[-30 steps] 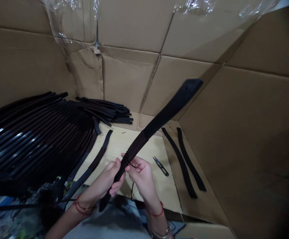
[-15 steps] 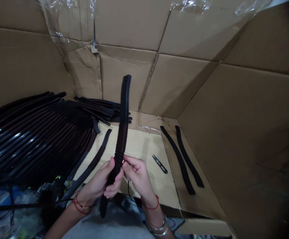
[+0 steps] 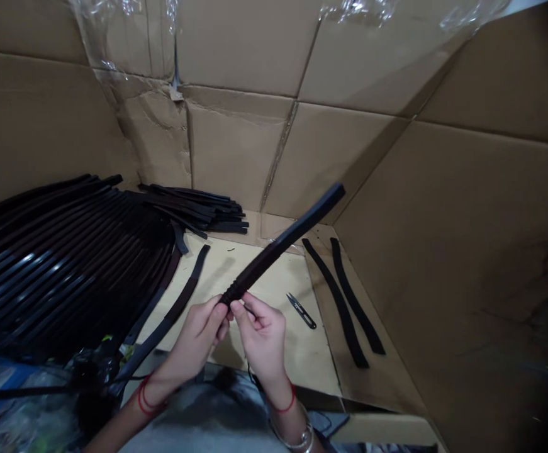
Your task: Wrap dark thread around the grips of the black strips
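**Both hands at the ridged wrap of a dark strip**

The left hand (image 3: pixel 201 336) is closed around the lower part of a long dark strip (image 3: pixel 260 259), which is held up over the pale counter (image 3: pixel 297 270) and slants away toward the upper right. A band of ridges, like a coiled wrap, rings the strip just above the fingers. The right hand (image 3: pixel 263 332) meets it there, thumb and forefinger drawn narrow on a thin dark cord beside the strip; a length of cord (image 3: pixel 249 372) hangs below this hand.

To the right of the hands, black snips (image 3: pixel 302 311) lie on the counter. Beyond them, two curved black strips (image 3: pixel 336 296) lie side by side, apart, on brown cardboard. On the left, a single curved strip (image 3: pixel 184 297) lies near a large pile of dark strips (image 3: pixel 66 264), with a smaller bundle (image 3: pixel 202 206) behind. Cardboard walls (image 3: pixel 240 145) surround the work area.
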`<state>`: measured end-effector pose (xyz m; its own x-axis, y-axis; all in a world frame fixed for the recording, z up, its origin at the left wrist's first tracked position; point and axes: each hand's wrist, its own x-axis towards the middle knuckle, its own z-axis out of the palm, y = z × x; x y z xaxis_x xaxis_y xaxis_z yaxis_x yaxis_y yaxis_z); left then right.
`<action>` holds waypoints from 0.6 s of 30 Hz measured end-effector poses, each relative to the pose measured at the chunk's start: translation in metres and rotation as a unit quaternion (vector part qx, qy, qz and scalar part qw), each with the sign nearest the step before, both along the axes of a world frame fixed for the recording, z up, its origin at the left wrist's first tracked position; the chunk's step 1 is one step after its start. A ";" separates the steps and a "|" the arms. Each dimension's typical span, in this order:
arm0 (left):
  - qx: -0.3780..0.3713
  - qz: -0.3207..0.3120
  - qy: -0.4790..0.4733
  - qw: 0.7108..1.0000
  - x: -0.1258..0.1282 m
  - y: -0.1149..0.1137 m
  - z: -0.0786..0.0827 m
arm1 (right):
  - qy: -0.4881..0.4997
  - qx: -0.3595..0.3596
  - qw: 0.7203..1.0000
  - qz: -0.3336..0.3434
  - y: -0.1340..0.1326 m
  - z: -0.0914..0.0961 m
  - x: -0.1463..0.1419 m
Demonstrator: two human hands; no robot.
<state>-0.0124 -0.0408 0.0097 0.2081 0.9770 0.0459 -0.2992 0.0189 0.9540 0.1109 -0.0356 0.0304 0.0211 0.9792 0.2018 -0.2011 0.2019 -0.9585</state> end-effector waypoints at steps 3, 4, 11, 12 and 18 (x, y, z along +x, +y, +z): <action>0.002 -0.005 -0.030 1.000 0.002 0.000 -0.008 | 0.034 -0.026 0.998 0.048 0.001 -0.002 0.000; -0.004 -0.011 -0.040 0.999 0.003 0.001 -0.012 | 0.044 -0.035 0.996 0.063 0.003 -0.002 0.001; -0.070 -0.179 -0.038 0.981 0.007 0.028 -0.034 | 0.010 -0.039 0.989 0.146 0.018 0.001 0.015; -0.074 -0.179 -0.034 0.980 0.008 0.032 -0.033 | 0.004 -0.035 0.991 0.130 0.019 0.002 0.016; -0.075 -0.064 -0.036 0.995 0.012 0.027 -0.016 | -0.001 -0.057 0.997 0.047 0.015 0.003 0.006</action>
